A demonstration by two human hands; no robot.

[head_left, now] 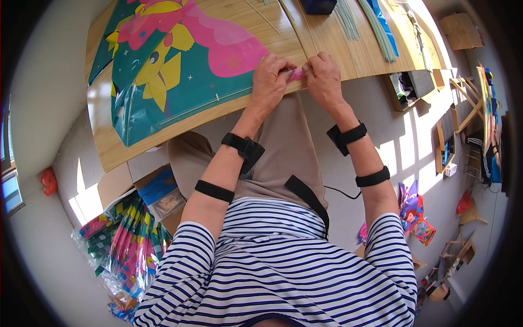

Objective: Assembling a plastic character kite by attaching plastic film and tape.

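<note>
A large thin kite sail (229,54), printed in green, pink and yellow with a cartoon figure, lies spread over the left part of the wooden table. A thin pale rod (190,110) runs along its near edge, with a small white clip on it. At the table's near edge my left hand (268,82) pinches the sail's narrow pink tip (297,75). Close by on the right, my right hand (325,82) pinches the other end of that pink tip. The fingertips partly cover what they grip.
Bundles of thin pale rods (378,32) and a dark blue box (318,5) lie on the far table (348,62). Below left, a pile of folded printed sails (128,234) sits beside a cardboard box (158,191). An open box (406,90) stands right, past the table edge.
</note>
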